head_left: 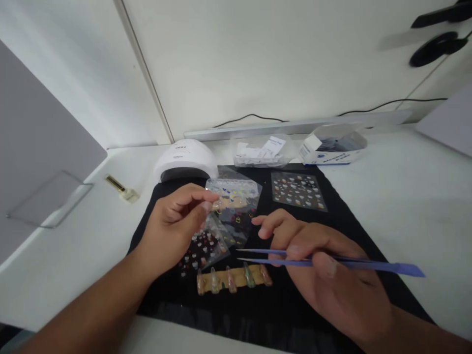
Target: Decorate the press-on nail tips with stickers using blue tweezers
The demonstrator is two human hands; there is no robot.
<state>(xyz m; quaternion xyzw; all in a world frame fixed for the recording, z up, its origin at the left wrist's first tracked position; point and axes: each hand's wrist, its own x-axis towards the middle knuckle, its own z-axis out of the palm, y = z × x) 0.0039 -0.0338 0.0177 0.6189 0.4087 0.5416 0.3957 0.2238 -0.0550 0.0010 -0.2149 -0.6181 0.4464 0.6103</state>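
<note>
My right hand [332,275] is nearest, thumb and fingers closed on the blue tweezers [324,263], thin and springy-looking, best gripped mid-shaft; long axis runs right to left, tips pointing left over the black mat [332,206]. My left hand [173,228] pinches a clear sticker sheet [236,196] by its near-left edge, probably light, floppy and slippery.

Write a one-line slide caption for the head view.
Left hand lifts a clear sticker sheet while right hand holds blue tweezers above a strip of nail tips.
</note>
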